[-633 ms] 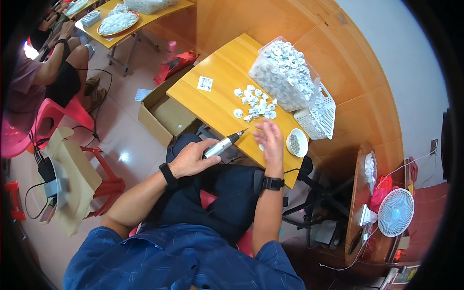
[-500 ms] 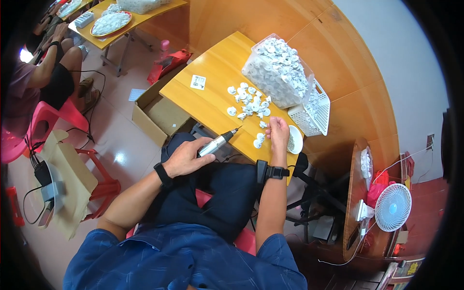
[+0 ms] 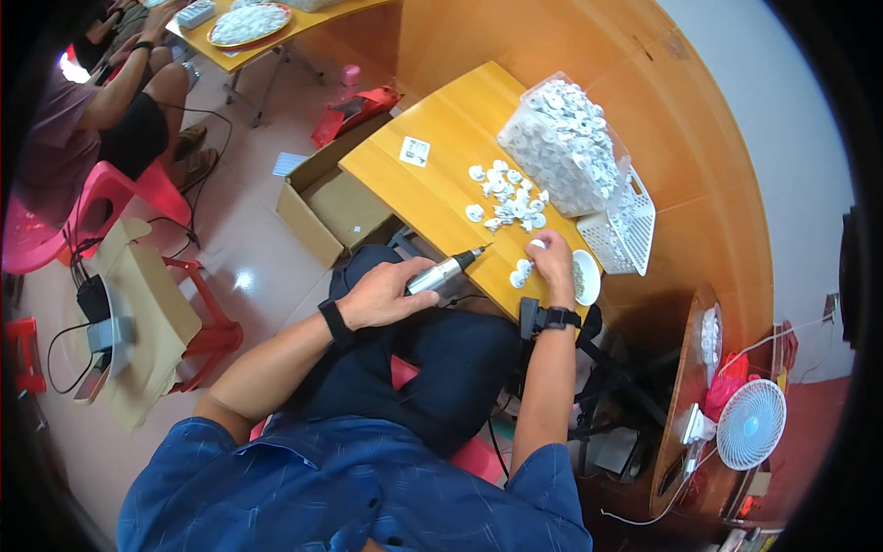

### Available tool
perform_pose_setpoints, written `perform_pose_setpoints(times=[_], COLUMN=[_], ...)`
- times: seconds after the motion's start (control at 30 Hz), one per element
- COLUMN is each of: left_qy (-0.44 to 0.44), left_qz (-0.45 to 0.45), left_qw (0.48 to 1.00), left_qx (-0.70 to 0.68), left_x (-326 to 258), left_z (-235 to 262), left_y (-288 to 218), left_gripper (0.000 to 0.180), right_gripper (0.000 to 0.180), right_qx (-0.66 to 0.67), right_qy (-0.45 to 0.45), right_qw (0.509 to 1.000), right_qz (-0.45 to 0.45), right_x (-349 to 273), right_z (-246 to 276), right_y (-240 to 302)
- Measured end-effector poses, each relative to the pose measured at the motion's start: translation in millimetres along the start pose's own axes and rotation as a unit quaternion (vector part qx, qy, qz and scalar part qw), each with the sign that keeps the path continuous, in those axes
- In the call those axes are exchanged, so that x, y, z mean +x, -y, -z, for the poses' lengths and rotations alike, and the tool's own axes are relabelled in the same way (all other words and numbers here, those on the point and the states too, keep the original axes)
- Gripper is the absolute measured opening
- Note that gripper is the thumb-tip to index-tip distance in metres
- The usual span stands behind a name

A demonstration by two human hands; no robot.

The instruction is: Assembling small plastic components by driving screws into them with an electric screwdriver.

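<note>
My left hand [image 3: 379,293] is wrapped round a silver and black electric screwdriver [image 3: 438,275], its thin bit pointing up and right over the table's near edge. At the right, my right hand [image 3: 555,262] has its fingertips closed on a small white plastic part [image 3: 537,246] on the table. Beside those fingers, toward the table edge, lie a couple more white parts [image 3: 521,272]. A loose pile of the same parts [image 3: 508,198] is spread farther back. Right of my hand stands a white bowl [image 3: 590,287] with tiny greyish pieces, too small to make out.
A clear tub [image 3: 552,152] heaped with white parts and a white perforated basket [image 3: 635,235] stand at the table's right rear. A printed white card [image 3: 415,151] lies leftward. Below are an open cardboard box [image 3: 308,225] and, rightward, a fan [image 3: 751,424]. Another person sits far left.
My right hand has moved slightly left, its fingertips now on the white part that lay beside them. The whole view has shifted; my left hand keeps holding the screwdriver.
</note>
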State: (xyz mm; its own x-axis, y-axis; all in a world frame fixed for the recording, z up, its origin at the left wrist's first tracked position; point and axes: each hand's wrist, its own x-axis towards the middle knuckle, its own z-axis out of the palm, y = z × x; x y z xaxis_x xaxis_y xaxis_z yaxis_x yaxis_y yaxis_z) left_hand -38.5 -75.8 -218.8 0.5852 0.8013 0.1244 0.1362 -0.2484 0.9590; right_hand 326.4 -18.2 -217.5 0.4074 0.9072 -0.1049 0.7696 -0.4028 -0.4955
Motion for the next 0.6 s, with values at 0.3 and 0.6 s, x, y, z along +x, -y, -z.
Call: perform_pose_setpoints(times=[0.3,0.6], left_qy=[-0.004,0.026], left_qz=[0.026,0.053], left_qw=[1.000,0.998], left_qx=[0.008,0.012], left_x=[-4,-3], left_z=[4,5], left_y=[3,2], left_gripper=[0.048,0.046], right_gripper=[0.025,0.022], right_qx=[0.244,0.479], right_qy=[-0.163,-0.053], right_qw=[0.942,0.873], right_qz=[0.165,0.075], right_x=[-63,-88], right_z=[-13,-55], right_y=[52,42])
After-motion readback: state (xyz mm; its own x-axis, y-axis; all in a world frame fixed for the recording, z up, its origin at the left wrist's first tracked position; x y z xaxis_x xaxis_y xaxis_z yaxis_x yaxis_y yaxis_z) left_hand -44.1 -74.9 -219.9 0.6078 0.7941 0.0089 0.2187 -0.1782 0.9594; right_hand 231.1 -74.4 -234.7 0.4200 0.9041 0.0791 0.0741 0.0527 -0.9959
